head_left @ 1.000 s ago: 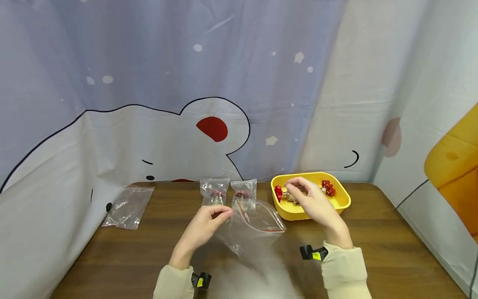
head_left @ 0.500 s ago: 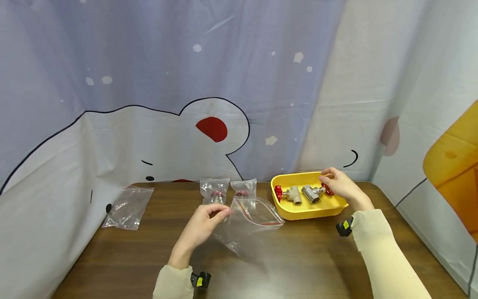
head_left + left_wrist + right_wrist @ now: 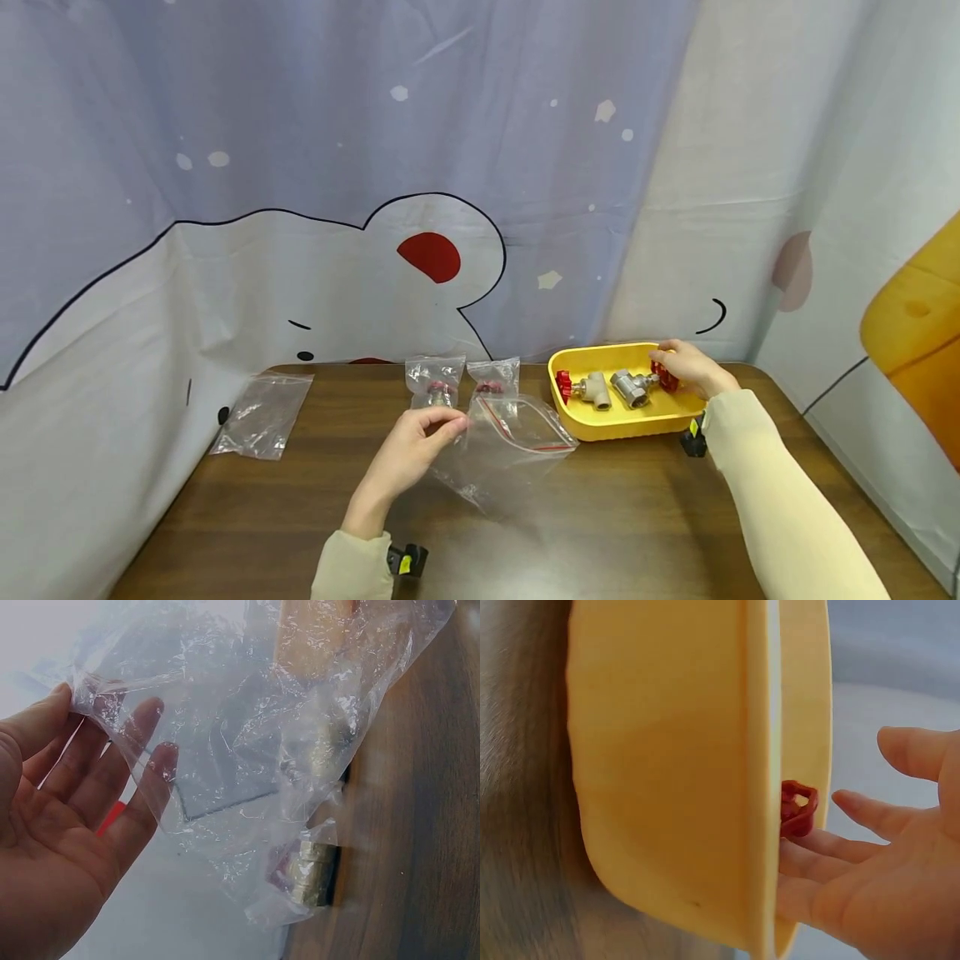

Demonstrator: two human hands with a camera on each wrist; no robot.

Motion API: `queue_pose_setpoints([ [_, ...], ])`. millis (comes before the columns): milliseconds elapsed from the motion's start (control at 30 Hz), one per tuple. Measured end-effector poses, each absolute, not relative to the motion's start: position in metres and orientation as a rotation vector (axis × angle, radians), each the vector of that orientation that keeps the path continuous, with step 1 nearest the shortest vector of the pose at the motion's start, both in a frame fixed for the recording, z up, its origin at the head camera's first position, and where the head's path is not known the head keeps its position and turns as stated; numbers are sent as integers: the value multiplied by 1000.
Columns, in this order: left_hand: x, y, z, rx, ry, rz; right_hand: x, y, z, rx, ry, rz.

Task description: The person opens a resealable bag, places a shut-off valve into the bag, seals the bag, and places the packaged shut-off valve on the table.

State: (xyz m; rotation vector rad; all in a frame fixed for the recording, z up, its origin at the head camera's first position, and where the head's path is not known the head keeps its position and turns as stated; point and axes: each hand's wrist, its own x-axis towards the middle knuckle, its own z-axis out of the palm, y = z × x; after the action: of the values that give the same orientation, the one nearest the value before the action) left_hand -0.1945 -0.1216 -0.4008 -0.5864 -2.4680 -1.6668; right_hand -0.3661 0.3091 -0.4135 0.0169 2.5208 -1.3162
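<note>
My left hand (image 3: pixel 405 454) pinches the edge of a clear zip bag (image 3: pixel 498 467) between thumb and index finger. The bag's mouth, with its red seal line, gapes to the right. In the left wrist view the other fingers lie behind the clear film (image 3: pixel 225 727). My right hand (image 3: pixel 692 368) reaches over the right end of a yellow tray (image 3: pixel 630 429). Its fingers lie beside a red handwheel (image 3: pixel 799 810) of a valve (image 3: pixel 632 388), thumb held apart in the right wrist view. Another red-handled valve (image 3: pixel 595 390) lies left of it in the tray.
Two small clear bags, one (image 3: pixel 435 379) left of the other (image 3: pixel 495 379), stand at the table's back edge with red-handled valves inside. A flat clear bag (image 3: pixel 264 417) lies at the far left. A printed curtain (image 3: pixel 375 292) hangs right behind the brown table (image 3: pixel 247 517).
My right hand has moved right, from above the tray's middle to the red handwheel at its right end. My left hand keeps the bag in nearly the same place.
</note>
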Motion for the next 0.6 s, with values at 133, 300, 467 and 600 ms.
queue_pose_setpoints([
  [133, -195, -121, -402, -597, -2472, -1661, -377, 314, -420, 72, 2372, -1476],
  [300, -194, -121, -402, -593, -2465, -1650, -396, 326, -431, 53, 2234, -1502],
  [467, -194, -120, -402, -592, -2456, -1632, -400, 320, -427, 99, 2265, -1394],
  [600, -201, -122, -411, -584, -2463, -1612, -401, 310, -423, 109, 2353, -1261],
])
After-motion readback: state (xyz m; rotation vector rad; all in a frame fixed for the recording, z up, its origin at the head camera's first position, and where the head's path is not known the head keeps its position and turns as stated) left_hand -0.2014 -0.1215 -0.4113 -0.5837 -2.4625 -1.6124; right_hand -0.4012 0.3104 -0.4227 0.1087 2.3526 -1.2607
